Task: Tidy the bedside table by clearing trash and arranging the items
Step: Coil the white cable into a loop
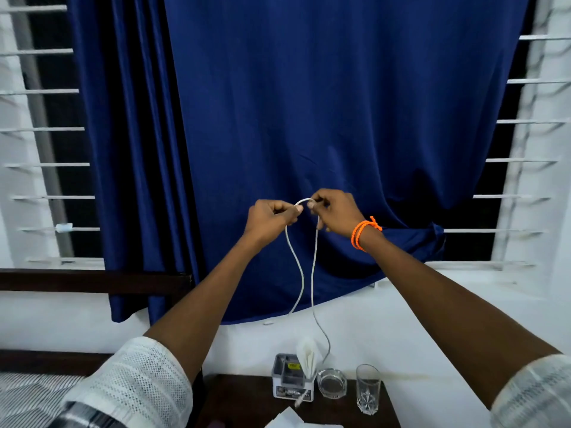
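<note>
Left hand (270,219): fingers curled, pinching the white cable (313,273) at its bend.
Right hand (335,213): pinches the same loop, both strands hanging below.

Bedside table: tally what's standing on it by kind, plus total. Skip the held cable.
Organizer box: 1
Glass ashtray: 1
Drinking glass: 1
White paper at near edge: 1
Total: 4

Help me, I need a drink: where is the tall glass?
In the head view the tall glass stands upright at the right end of the dark bedside table, just right of the round glass ashtray, near the white wall.
</note>
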A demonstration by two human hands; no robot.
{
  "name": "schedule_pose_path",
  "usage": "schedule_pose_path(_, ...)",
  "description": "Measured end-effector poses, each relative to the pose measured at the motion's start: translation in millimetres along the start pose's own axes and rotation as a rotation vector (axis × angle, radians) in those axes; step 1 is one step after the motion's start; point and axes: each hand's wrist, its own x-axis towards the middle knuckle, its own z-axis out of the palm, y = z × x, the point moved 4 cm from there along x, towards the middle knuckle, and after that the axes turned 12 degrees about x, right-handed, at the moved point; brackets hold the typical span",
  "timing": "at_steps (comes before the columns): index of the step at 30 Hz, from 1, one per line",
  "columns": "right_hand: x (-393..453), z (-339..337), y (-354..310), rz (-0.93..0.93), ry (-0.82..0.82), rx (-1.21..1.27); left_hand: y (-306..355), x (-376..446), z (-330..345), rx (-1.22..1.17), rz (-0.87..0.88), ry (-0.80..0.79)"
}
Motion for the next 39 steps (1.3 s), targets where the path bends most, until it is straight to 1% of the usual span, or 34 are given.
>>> schedule_pose_path(3, -1, -7, 7, 0.027, 0.024, -0.019, -8, -3, -2, -0.049, -0.042, -0.010)
schedule_pose_path(6, -5, -2, 13, 0.043, -0.031, -0.017, -6, 0, -5, -0.080, -0.059, 0.007)
schedule_pose_path(11, -7, 10, 6, 0.024, -0.126, 0.077, 6, 3, -1, -0.020, -0.036, -0.024)
schedule_pose_path(14, -3, 7, 0, 0.006, -0.094, 0.067, 4, -1, 1, 0.039, -0.019, -0.059)
schedule_pose_path(18, -1, -4, 2, 0.031, -0.021, 0.041, -8, -7, -1, -0.005, -0.041, -0.078)
schedule_pose_path(20, -2, -6, 6, 0.055, -0.013, 0.040, -10, -9, -2, -0.015, -0.052, -0.093)
schedule_pose_path(24, -6, 3, 12, 0.096, -0.102, 0.074, -4, -6, -3, -0.007, -0.039, -0.064)
schedule_pose_path(27, -7, 10, 7, 0.073, -0.141, 0.099, 1, -2, -2, -0.023, -0.043, -0.027)
schedule_pose_path(30, -4, 8, -1, 0.032, -0.090, 0.074, 2, -3, 1, -0.052, -0.065, -0.030)
schedule_pose_path(35, 0, -4, 1, 0.100, 0.051, 0.085, -10, -15, 6, -0.091, -0.100, -0.146)
schedule_pose_path(37, -1, -5, 6, 0.126, 0.025, 0.074, -13, -15, 4, -0.098, -0.107, -0.137)
schedule_pose_path(39, -5, -3, 11, 0.146, -0.043, 0.080, -12, -11, 1, -0.112, -0.120, -0.108)
